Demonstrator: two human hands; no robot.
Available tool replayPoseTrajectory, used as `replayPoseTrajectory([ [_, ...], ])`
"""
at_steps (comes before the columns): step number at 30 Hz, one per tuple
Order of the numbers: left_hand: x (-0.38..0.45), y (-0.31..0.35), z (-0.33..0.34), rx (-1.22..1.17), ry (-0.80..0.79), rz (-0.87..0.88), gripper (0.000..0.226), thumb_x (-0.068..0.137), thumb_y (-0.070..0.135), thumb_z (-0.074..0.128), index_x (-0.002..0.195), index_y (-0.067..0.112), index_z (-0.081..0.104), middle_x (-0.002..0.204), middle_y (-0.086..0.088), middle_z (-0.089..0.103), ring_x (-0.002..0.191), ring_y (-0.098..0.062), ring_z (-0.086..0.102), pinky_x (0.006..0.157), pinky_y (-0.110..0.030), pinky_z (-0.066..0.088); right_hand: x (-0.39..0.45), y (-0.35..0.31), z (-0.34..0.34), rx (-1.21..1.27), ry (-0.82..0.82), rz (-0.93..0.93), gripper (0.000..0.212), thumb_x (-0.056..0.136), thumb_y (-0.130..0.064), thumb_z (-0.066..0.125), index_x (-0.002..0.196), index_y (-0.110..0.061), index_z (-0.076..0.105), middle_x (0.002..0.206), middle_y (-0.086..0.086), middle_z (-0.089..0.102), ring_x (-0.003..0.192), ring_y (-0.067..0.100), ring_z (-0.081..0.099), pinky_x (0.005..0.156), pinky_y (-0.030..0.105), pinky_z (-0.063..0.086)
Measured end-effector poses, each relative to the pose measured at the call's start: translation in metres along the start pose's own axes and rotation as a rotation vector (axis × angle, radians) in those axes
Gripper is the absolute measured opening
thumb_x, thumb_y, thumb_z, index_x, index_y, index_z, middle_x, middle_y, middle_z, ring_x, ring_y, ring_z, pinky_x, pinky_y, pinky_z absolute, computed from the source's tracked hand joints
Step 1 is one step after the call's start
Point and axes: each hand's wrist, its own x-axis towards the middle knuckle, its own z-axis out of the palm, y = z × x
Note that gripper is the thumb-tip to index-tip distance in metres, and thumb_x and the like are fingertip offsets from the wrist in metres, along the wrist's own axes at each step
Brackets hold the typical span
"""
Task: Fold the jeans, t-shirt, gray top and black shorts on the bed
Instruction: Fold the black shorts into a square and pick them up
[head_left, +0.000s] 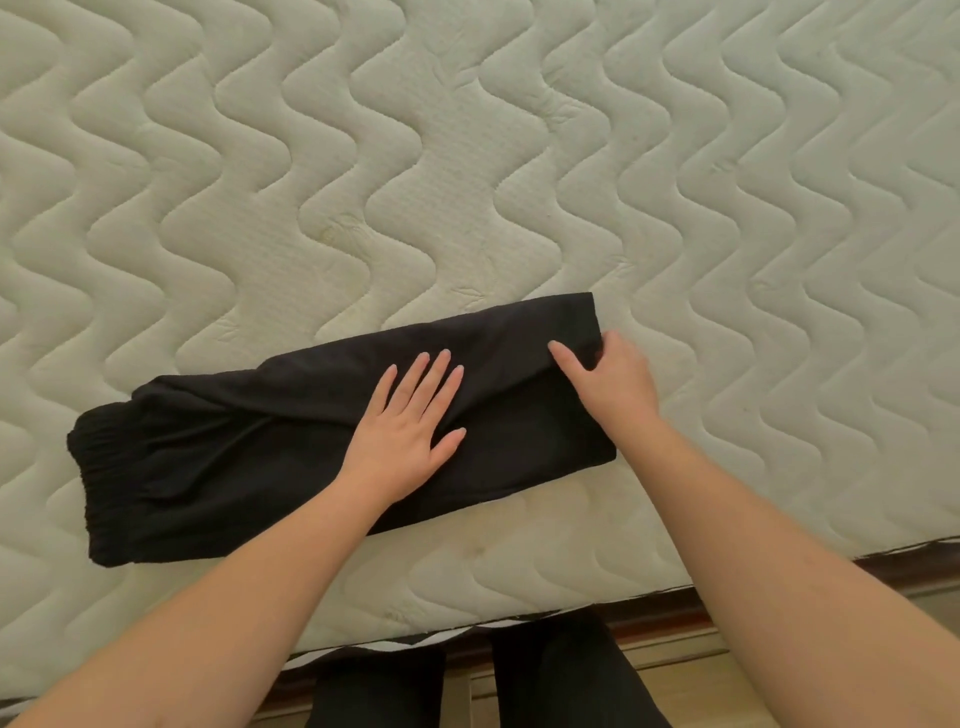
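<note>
we pinch leg-hem end with right hand (608, 379) | long black cotton shorts (291, 457) run leftward from grip on quilted bed (467, 156) | left hand (410, 431) flat mid-length | likely fold hem toward waistband

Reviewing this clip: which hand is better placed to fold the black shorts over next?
Probably the right hand: it already pinches the right end of the black shorts and could carry it toward the waistband. The left hand lies flat on the middle, well placed to hold the cloth down on the mattress.
</note>
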Motion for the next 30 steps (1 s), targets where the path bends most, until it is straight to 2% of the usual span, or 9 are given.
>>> replayPoseTrajectory([
  [4, 0.007, 0.007, 0.004, 0.013, -0.005, -0.049, 0.07, 0.1, 0.058, 0.018, 0.159, 0.024, 0.002, 0.167, -0.002, -0.001, 0.153, -0.022, 0.0, 0.123, -0.047, 0.004, 0.002, -0.003, 0.001, 0.045, -0.057, -0.051, 0.058, 0.085, -0.068, 0.055, 0.117, -0.019, 0.05, 0.104, -0.003, 0.059, 0.097, 0.019, 0.058, 0.077, 0.035, 0.051],
  [6, 0.01, 0.01, 0.003, 0.019, 0.0, -0.058, 0.069, 0.1, 0.057, 0.019, 0.159, 0.024, 0.002, 0.167, -0.002, 0.0, 0.153, -0.023, 0.001, 0.123, -0.047, 0.004, 0.002, 0.0, -0.001, 0.059, -0.041, -0.103, 0.042, 0.091, -0.057, 0.055, 0.11, -0.02, 0.049, 0.094, -0.006, 0.058, 0.092, 0.019, 0.06, 0.071, 0.032, 0.047],
  [8, 0.015, 0.015, 0.0, 0.021, 0.006, -0.051, 0.068, 0.1, 0.056, 0.019, 0.159, 0.025, 0.003, 0.167, -0.002, 0.001, 0.153, -0.023, 0.003, 0.123, -0.048, 0.005, 0.003, 0.006, -0.005, 0.12, -0.026, -0.128, 0.036, 0.094, -0.052, 0.054, 0.11, -0.021, 0.049, 0.088, -0.005, 0.061, 0.085, 0.02, 0.062, 0.07, 0.036, 0.051],
  [11, 0.025, 0.03, -0.006, 0.022, 0.019, 0.004, 0.067, 0.101, 0.057, 0.018, 0.159, 0.027, 0.002, 0.167, -0.002, 0.0, 0.153, -0.023, 0.002, 0.123, -0.049, 0.005, 0.005, 0.023, -0.019, 0.17, -0.013, -0.127, 0.043, 0.096, -0.049, 0.052, 0.126, -0.02, 0.048, 0.097, 0.002, 0.067, 0.089, 0.023, 0.063, 0.079, 0.042, 0.054],
  [15, 0.039, 0.052, -0.014, 0.001, 0.064, 0.078, 0.067, 0.101, 0.057, 0.017, 0.159, 0.026, 0.004, 0.167, -0.001, -0.003, 0.153, -0.02, -0.002, 0.123, -0.049, 0.003, 0.014, 0.056, -0.039, 0.151, 0.068, -0.09, 0.044, 0.098, -0.047, 0.051, 0.13, -0.017, 0.047, 0.104, 0.008, 0.065, 0.096, 0.029, 0.062, 0.083, 0.043, 0.052],
  [19, 0.021, 0.046, -0.008, -0.01, 0.048, 0.069, 0.066, 0.101, 0.058, 0.012, 0.159, 0.027, 0.002, 0.167, -0.001, -0.004, 0.153, -0.022, -0.002, 0.123, -0.048, 0.005, 0.015, 0.07, -0.052, 0.101, 0.058, -0.069, 0.044, 0.102, -0.043, 0.042, 0.137, -0.018, 0.042, 0.107, 0.013, 0.065, 0.097, 0.035, 0.062, 0.084, 0.046, 0.051],
  [22, 0.01, 0.038, 0.003, 0.016, 0.013, 0.056, 0.065, 0.101, 0.059, 0.014, 0.158, 0.031, 0.001, 0.167, -0.002, -0.005, 0.153, -0.023, -0.002, 0.123, -0.05, 0.007, 0.006, 0.061, -0.055, 0.139, 0.028, -0.11, 0.038, 0.105, -0.037, 0.035, 0.138, -0.022, 0.042, 0.101, 0.005, 0.063, 0.092, 0.03, 0.06, 0.077, 0.037, 0.045],
  [26, 0.018, 0.04, 0.01, 0.018, -0.007, 0.053, 0.066, 0.101, 0.057, 0.02, 0.159, 0.03, 0.003, 0.167, -0.004, -0.004, 0.153, -0.025, -0.002, 0.123, -0.05, 0.006, -0.019, 0.038, -0.064, 0.193, 0.004, -0.166, 0.032, 0.105, -0.035, 0.034, 0.137, -0.035, 0.04, 0.097, -0.005, 0.06, 0.079, 0.012, 0.052, 0.075, 0.033, 0.041],
  [30, 0.019, 0.039, 0.005, -0.031, -0.061, 0.057, 0.065, 0.102, 0.057, 0.018, 0.158, 0.032, -0.001, 0.166, -0.002, -0.008, 0.153, -0.023, -0.009, 0.123, -0.05, 0.003, -0.056, 0.002, -0.073, 0.176, -0.074, -0.247, 0.038, 0.104, -0.031, 0.036, 0.141, -0.038, 0.037, 0.095, -0.003, 0.063, 0.08, 0.016, 0.054, 0.074, 0.033, 0.041],
])
